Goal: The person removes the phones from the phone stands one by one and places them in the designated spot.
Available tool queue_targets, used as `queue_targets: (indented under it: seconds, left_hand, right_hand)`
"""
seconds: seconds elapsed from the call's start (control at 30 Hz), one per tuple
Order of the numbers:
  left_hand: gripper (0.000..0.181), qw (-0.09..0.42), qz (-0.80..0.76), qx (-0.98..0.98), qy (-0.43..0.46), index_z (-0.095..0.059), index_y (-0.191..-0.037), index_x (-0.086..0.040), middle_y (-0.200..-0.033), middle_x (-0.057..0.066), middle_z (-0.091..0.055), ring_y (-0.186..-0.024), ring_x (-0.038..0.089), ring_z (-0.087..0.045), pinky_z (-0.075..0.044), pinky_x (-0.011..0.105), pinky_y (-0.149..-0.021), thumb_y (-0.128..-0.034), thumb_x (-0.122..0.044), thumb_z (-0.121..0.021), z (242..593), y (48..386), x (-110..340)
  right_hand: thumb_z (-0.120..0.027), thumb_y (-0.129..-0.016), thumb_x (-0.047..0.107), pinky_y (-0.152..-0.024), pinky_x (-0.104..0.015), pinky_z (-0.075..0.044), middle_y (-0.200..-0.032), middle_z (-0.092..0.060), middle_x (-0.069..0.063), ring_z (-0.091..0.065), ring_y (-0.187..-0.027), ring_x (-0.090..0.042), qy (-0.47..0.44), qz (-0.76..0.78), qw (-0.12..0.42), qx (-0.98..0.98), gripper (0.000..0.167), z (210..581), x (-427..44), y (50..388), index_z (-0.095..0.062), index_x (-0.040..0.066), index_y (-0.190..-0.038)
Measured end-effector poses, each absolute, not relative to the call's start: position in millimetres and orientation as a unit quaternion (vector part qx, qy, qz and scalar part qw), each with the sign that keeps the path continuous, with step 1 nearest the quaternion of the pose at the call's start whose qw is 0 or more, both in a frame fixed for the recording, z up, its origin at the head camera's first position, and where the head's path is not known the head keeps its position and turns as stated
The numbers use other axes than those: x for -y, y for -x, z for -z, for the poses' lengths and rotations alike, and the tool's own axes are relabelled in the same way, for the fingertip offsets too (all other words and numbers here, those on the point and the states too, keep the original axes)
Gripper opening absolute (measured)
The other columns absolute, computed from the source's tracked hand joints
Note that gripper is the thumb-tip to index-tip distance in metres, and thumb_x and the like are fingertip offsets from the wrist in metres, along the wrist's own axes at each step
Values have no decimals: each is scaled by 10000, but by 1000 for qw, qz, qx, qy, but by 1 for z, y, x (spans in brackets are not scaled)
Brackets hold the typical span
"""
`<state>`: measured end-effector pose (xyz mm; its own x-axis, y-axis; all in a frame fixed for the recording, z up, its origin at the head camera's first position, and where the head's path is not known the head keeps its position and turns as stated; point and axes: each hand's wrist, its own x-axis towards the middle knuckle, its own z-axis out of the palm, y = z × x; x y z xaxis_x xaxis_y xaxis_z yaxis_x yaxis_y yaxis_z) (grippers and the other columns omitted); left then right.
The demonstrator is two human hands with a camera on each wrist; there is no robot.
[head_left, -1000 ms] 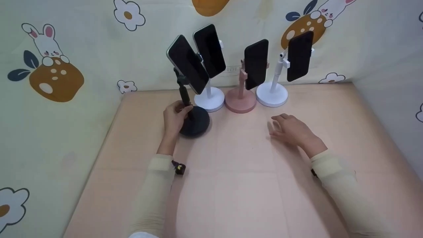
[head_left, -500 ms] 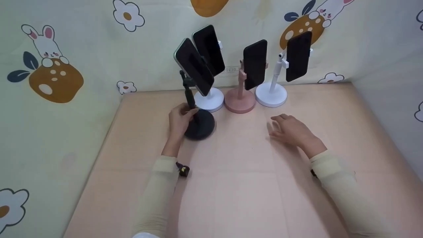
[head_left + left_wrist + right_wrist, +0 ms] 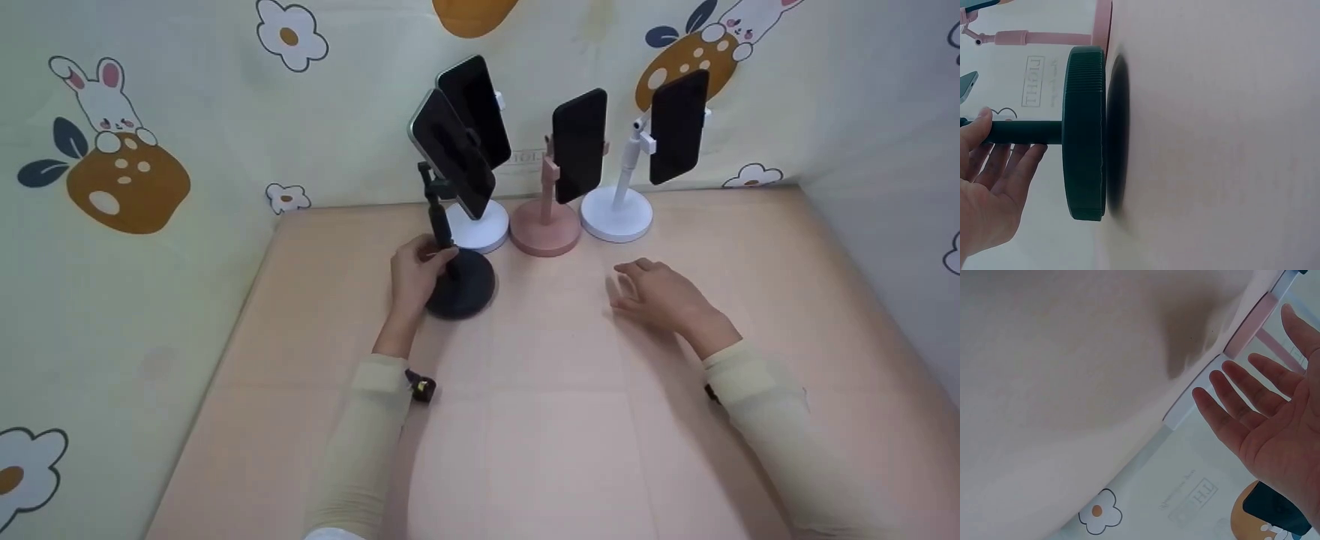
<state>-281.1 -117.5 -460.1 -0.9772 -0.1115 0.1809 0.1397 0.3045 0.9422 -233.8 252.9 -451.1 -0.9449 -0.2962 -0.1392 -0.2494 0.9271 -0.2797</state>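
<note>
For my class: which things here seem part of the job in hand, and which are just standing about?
Seemingly in the job:
black stand, held in the grip of the left hand
black stand's phone

Apparently just standing about:
left white stand, left white stand's phone
pink stand, pink stand's phone
right white stand, right white stand's phone

We face a walled nook, home or studio we cannot tell: a creased pink bench (image 3: 559,427) meets pale walls (image 3: 187,300) printed with cartoon rabbits (image 3: 106,101) and flowers (image 3: 291,36).
</note>
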Motion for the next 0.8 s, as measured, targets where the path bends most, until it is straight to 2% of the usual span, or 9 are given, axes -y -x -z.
queue_targets:
  seconds: [0.13, 0.57, 0.8]
  left_hand:
    - [197, 105, 589, 801, 8, -711, -1022, -7, -1025, 160, -735, -974, 234, -716, -576, 204, -706, -880, -140, -742, 460, 281, 116]
    - [218, 88, 583, 808, 8, -701, -1044, -22, -1065, 151, -723, -1052, 249, -701, -617, 325, -842, -888, -167, -747, 463, 279, 111]
    - [220, 90, 573, 815, 12, -701, -1062, -47, -1058, 120, -723, -1010, 220, -693, -605, 312, -831, -900, -191, -739, 463, 276, 109]
  right_hand:
    - [-638, -963, 339, -1140, -581, -387, -1465, -470, -251, -464, -1335, -446, 136, 132, 96, -977, 630, 450, -253, 234, -438, 16, -1464]
    - [-629, -968, 330, -1132, -591, -388, -1452, -480, -245, -471, -1321, -444, 135, 133, 100, -977, 621, 452, -254, 234, -435, 17, -1468]
    - [-644, -961, 317, -1130, -587, -394, -1460, -475, -250, -457, -1339, -450, 141, 133, 88, -977, 621, 451, -255, 230, -440, 12, -1462]
